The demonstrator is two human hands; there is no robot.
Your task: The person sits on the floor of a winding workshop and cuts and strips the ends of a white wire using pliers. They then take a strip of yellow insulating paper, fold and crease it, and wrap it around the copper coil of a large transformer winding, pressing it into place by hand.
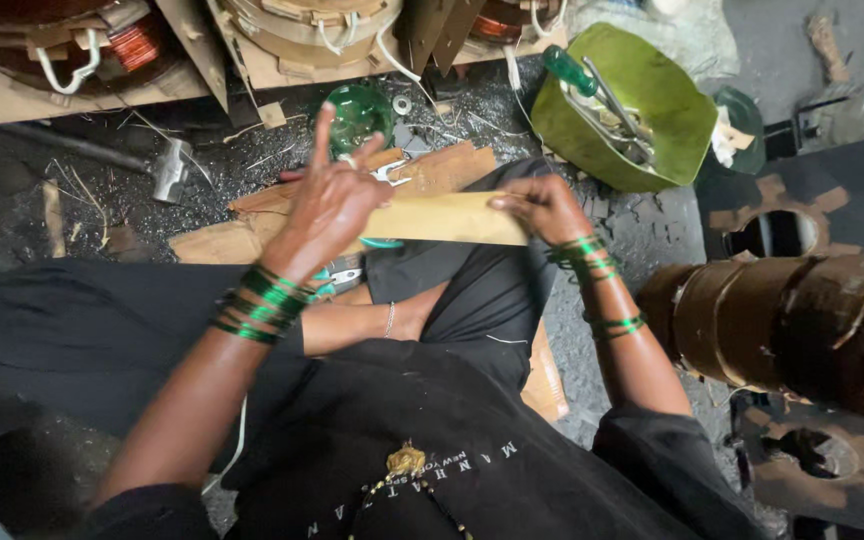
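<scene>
**Head view: two hands hold a tan paper strip over the lap**

Head camera looks straight down on a seated person in black clothing, floor littered with scraps and wire offcuts.

At 9 o'clock from the hands, a hammer (170,168) lies on the dark floor. At 11 o'clock, along the top edge, a wound coil with copper wire (102,45) sits on cardboard.

Left hand (327,205): wrist carries green bangles (260,303). The palm presses down on the left end of the tan paper strip (447,217); its fingers (323,130) are spread, the index raised and pointing to 12 o'clock, the others loosely fanned. No pinch is visible on this side.

The strip runs level from the left hand to the right, above the person's black-clad knee. Beneath it lie brown cardboard pieces (437,170) and a small metal tool (390,172), whose kind cannot be told. A green glass bottle (360,112) stands on the floor at 12 o'clock, just beyond the left hand.

Right hand (544,208): fingers pressed together, pinching the right end of the strip between thumb and fingertips. Green bangles circle this wrist also.

At 1 o'clock from the right hand, a green bowl-shaped tray (677,140) holds a green-handled screwdriver (572,72) and other metal tools. At 3 o'clock, a large brown cylindrical core (782,320) enters from the right edge, well apart from the strip.
</scene>
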